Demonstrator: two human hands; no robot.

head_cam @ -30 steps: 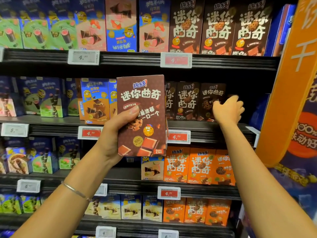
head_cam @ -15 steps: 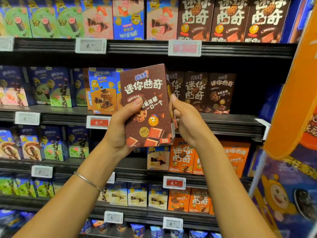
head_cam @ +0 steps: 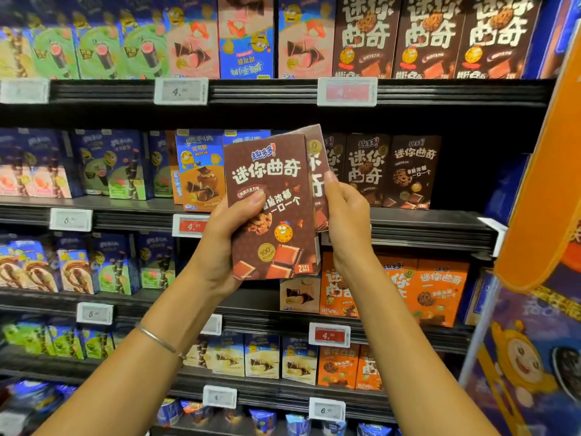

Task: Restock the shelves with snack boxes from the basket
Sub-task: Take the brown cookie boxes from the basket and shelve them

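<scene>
Left hand grips a brown cardboard cookie box, held upright in front of the black metal shelf. Right hand pinches a second matching brown box just behind it, tilted right.

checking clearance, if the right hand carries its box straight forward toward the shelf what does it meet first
Probably the row of brown cookie boxes standing behind the right hand and its tilted rear box; depth is unclear.
</scene>
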